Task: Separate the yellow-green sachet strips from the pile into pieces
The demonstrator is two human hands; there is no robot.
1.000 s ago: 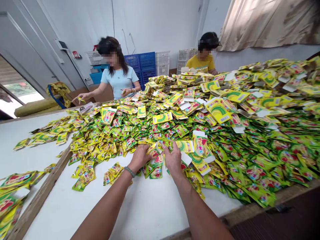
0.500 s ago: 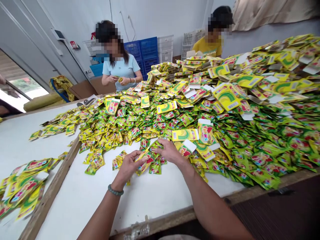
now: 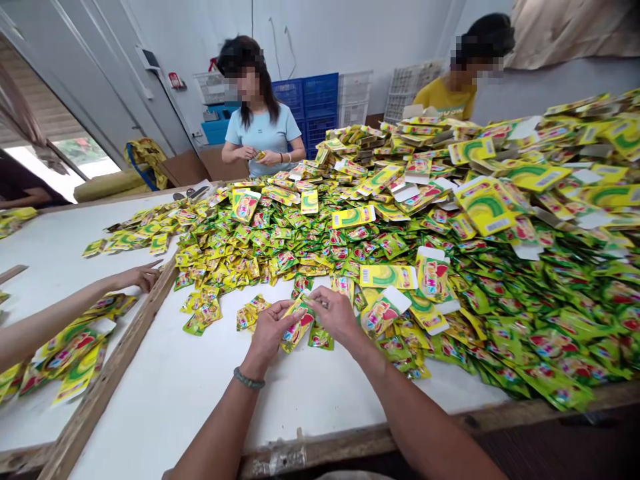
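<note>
My left hand (image 3: 269,331) and my right hand (image 3: 333,312) meet over the white table (image 3: 200,393), both closed on a small bunch of green-and-yellow sachets (image 3: 299,325) held between them. A green bead bracelet (image 3: 249,381) sits on my left wrist. Just beyond my fingers starts a huge heap of the same sachets (image 3: 350,253), with flat yellow cartons (image 3: 484,203) scattered on top. A few loose sachets (image 3: 251,313) lie left of my left hand.
A person in a light blue shirt (image 3: 263,133) and a person in yellow (image 3: 447,100) work at the far side. Another person's arm (image 3: 75,307) reaches in from the left onto a second table. A wooden rail (image 3: 115,367) divides the tables. Blue crates (image 3: 310,100) stand behind.
My hands pulled back from the heap's edge and came together, lifting a bunch of sachets. The view shifted right. Another person's arm came in at the left.
</note>
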